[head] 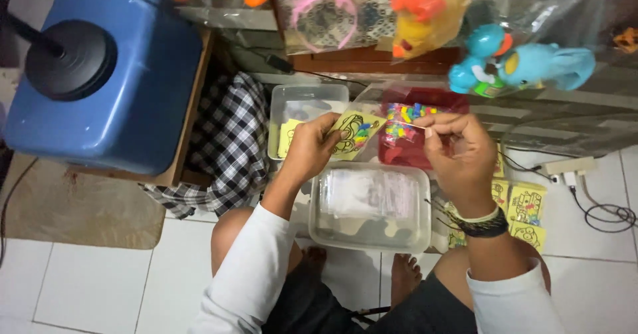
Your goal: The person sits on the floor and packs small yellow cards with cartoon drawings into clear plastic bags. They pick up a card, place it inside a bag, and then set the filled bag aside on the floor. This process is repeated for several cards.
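My left hand (311,149) grips a small yellow card with a line drawing, sealed in a clear bag (354,132) that also holds coloured bits. My right hand (457,154) pinches the bag's right end, where the small coloured pieces (401,122) bunch together. Both hands hover above a clear plastic tub (369,237) that holds a stack of clear bags. A red container (413,151) lies just behind the right hand, and another clear tub (307,99) with a yellow card inside sits behind the left hand.
More yellow picture cards (526,209) lie on the floor at right, near a white power strip (569,168) and cables. A blue water jug (106,75) stands at left beside checked cloth (229,141). Bagged plastic toys (525,65) hang above.
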